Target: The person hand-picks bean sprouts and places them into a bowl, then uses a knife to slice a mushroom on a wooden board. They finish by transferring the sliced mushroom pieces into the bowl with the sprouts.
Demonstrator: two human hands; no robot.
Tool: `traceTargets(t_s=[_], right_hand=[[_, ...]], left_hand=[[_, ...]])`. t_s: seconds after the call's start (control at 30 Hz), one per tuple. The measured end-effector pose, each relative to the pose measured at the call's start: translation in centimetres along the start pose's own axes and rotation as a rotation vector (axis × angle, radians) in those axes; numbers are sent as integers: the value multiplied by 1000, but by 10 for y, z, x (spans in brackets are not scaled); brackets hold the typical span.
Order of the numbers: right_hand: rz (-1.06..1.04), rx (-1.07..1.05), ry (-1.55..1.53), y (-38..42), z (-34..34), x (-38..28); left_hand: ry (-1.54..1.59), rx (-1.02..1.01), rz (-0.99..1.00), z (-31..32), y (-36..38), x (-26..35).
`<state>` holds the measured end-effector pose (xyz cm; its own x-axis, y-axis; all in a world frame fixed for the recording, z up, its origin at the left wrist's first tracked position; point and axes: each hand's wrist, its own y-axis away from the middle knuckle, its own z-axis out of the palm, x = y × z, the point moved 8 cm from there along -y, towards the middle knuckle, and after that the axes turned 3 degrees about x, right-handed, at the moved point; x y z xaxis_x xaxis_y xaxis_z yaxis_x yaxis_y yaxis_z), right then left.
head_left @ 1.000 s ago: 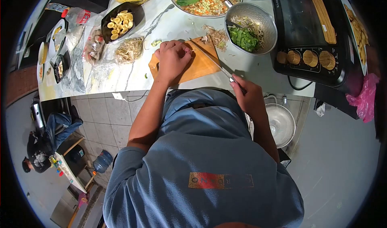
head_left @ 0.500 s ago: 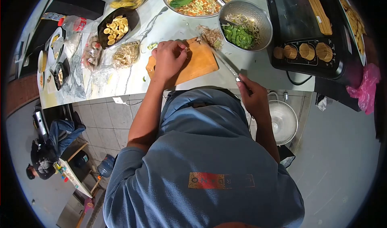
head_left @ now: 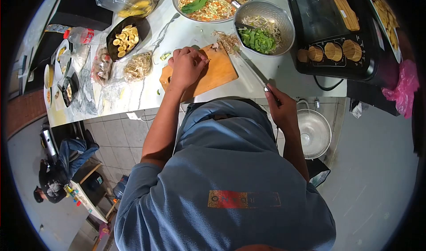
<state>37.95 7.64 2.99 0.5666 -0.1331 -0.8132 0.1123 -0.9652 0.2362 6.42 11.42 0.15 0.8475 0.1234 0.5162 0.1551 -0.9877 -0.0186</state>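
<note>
My right hand (head_left: 282, 108) is closed round the handle of a knife (head_left: 253, 69). Its long blade slants up and left, past the right edge of the wooden cutting board (head_left: 218, 72), with the tip by a heap of brownish peelings (head_left: 227, 41). Over the board's left part, my left hand (head_left: 188, 67) is closed, thumb and fingers drawn together. Whatever it may pinch is too small or hidden to make out. Small scraps lie at the board's top edge, and green bits (head_left: 165, 56) sit on the counter to its left.
Behind the board stand a metal bowl (head_left: 289, 29) of greens and bean sprouts and a pan (head_left: 176, 3) of chopped vegetables. Left are banana slices (head_left: 127, 37) in a black dish and bagged sprouts (head_left: 138, 66). A black electric griddle (head_left: 377, 67) is right. Another person (head_left: 53, 180) sits far left.
The view has shifted slightly. My right hand has moved the knife a little right, its tip now farther from the board. My left hand stays closed over the board.
</note>
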Motion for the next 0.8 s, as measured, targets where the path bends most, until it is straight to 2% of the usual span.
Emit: traceTargets(t_s=[0.1, 0.17, 0.3, 0.5, 0.63, 0.8], right_hand=[[13, 20, -24, 4, -2, 5], [7, 48, -64, 9, -2, 9], [-19, 60, -57, 18, -3, 13], [-26, 54, 97, 29, -12, 23], [-48, 53, 112, 30, -16, 27], [-39, 16, 35, 22, -15, 23]], left_hand=[[66, -29, -22, -4, -11, 7], [348, 11, -18, -10, -25, 12], [270, 98, 140, -26, -58, 53], [418, 142, 245, -18, -111, 99], [513, 68, 171, -11, -123, 102], [534, 86, 64, -25, -105, 66]])
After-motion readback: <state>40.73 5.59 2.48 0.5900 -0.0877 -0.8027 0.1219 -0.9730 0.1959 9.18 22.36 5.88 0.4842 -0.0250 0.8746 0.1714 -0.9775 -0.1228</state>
